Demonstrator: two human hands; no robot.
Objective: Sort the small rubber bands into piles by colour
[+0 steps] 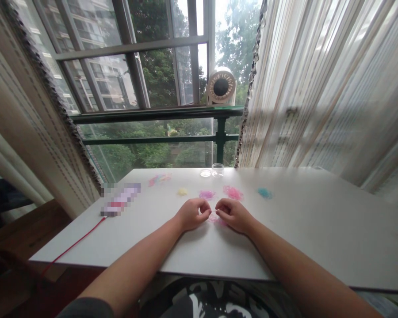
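My left hand and my right hand face each other just above the white table. Their fingers are pinched around a thin, pale pink strand that spans the small gap between them. Below the fingertips lies a loose cluster of pink bands. Behind the hands are a purple pile and a bright pink pile. A small yellow pile rests farther left, and a teal pile farther right.
Mixed-colour bands lie at the back left. A clear round container stands at the far edge beside a clear lid. On the left, a blurred-out device has a red cable. A white fan is at the window.
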